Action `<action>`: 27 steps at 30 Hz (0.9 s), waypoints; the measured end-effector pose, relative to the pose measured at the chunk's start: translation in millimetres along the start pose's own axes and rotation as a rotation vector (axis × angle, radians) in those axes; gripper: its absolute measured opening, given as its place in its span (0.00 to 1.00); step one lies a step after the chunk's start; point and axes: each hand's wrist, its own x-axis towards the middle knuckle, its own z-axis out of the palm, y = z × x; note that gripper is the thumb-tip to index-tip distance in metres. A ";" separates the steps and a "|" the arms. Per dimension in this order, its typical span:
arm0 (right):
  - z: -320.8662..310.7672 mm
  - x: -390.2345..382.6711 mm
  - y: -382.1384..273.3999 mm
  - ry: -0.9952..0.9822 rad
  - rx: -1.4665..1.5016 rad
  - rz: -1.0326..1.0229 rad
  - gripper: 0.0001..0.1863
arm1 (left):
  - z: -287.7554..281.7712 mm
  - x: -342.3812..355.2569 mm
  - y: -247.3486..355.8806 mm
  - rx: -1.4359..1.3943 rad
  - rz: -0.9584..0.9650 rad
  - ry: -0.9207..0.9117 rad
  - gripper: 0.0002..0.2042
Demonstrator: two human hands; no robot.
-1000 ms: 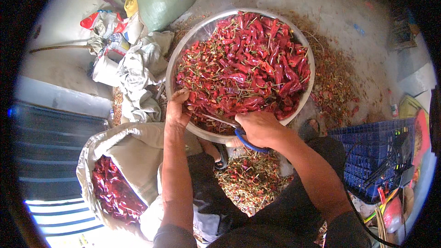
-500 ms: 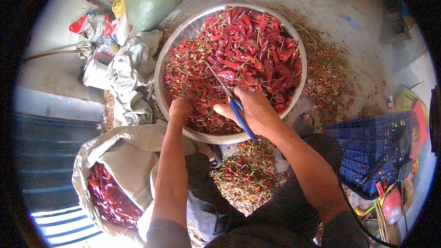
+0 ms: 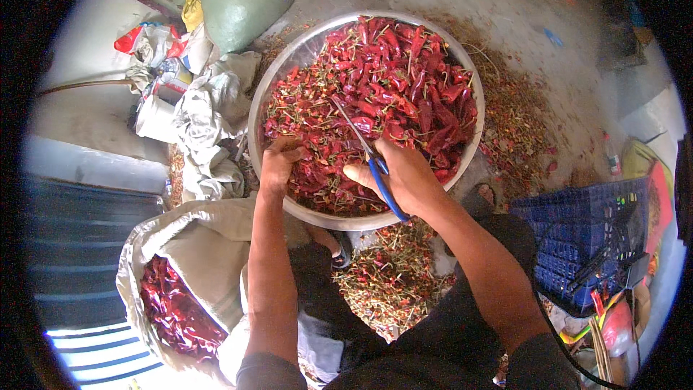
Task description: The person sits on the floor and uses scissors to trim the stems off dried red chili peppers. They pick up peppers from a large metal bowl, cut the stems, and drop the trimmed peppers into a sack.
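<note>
Chillies (image 3: 421,87), glossy, wrinkled and deep red, are being held in a metal basin (image 3: 354,222) while blue-handled scissors (image 3: 374,167) are being gripped by the right hand (image 3: 406,177); whether anything is being pinched by the left hand (image 3: 279,162) cannot be told.

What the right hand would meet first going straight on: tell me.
Leading with the blue-handled scissors, the right hand would likely meet the red chillies heaped in the metal basin first; depth is unclear.
</note>
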 end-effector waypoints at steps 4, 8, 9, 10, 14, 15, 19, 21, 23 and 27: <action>4.5 -3.7 0.9 0.030 0.004 -0.041 0.31 | -4.3 -16.2 13.3 -0.228 -0.055 0.091 0.13; 6.5 -2.1 2.9 -0.003 0.016 -0.023 0.32 | -4.8 -8.7 0.5 0.158 0.051 0.232 0.07; 10.7 -1.6 3.8 -0.005 0.039 -0.026 0.31 | -23.5 2.9 -21.6 0.493 -0.014 0.224 0.11; 13.1 -0.5 5.7 -0.005 0.055 -0.023 0.31 | -26.2 12.4 -35.1 0.837 0.033 0.113 0.14; 15.1 1.7 2.3 -0.022 -0.023 -0.007 0.28 | -43.8 50.2 -113.1 1.515 0.030 -0.088 0.19; 14.5 1.6 2.3 0.000 -0.011 -0.036 0.29 | -38.2 50.1 -122.1 1.575 0.025 -0.072 0.18; 4.4 1.8 2.6 -0.023 0.009 0.044 0.30 | -18.4 46.9 -116.8 1.396 -0.075 -0.052 0.20; 0.0 1.5 5.6 -0.019 -0.024 0.069 0.30 | 12.2 26.2 -44.6 1.242 -0.140 -0.036 0.20; 3.3 2.7 -3.5 -0.034 -0.046 0.048 0.31 | -7.5 16.9 -33.7 0.953 0.003 0.034 0.18; 7.9 -1.2 2.1 -0.017 -0.150 -0.050 0.31 | 12.1 -19.4 17.2 0.492 0.205 0.016 0.14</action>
